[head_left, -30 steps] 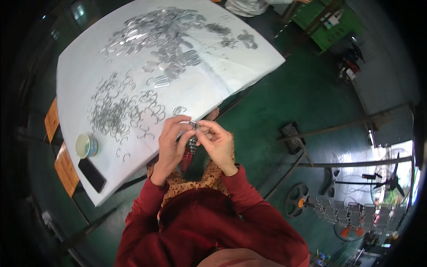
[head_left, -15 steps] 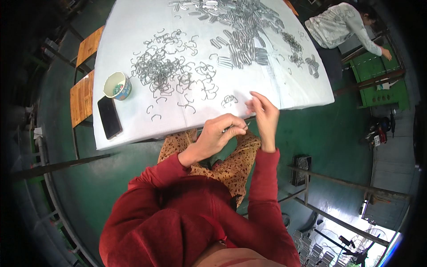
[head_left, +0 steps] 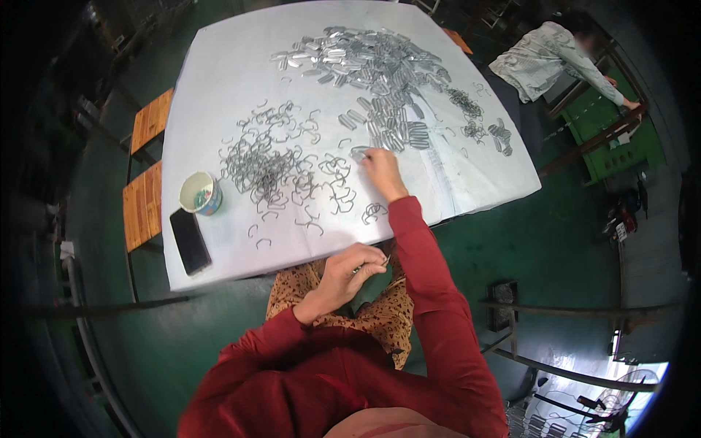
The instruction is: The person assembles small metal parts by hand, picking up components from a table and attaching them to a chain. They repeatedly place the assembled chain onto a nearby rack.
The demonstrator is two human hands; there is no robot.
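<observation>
Over my lap, just off the table's near edge, my left hand (head_left: 343, 279) is closed around a small metal piece (head_left: 386, 260), of which only a little shows at the fingertips. My right hand (head_left: 382, 174) reaches over the table with its fingertips together on a flat, oblong silver metal piece (head_left: 359, 152). Beyond it lies a large heap of similar oblong pieces (head_left: 391, 80). To its left spreads a pile of bent, C-shaped wire hooks (head_left: 266, 168). A small cluster of wire hooks (head_left: 374, 213) sits near the front edge.
A paper cup (head_left: 198, 193) with small green bits and a dark phone (head_left: 190, 241) stand at the left of the white-covered table (head_left: 467, 193). Wooden stools (head_left: 143, 204) are to the left. At the far right, a person (head_left: 544, 62) leans over a green rack (head_left: 617, 146).
My right hand has moved from beside my left hand forward onto the table, to an oblong piece. My left hand stays closed over my lap. The view has shifted, showing more of the table's far side.
</observation>
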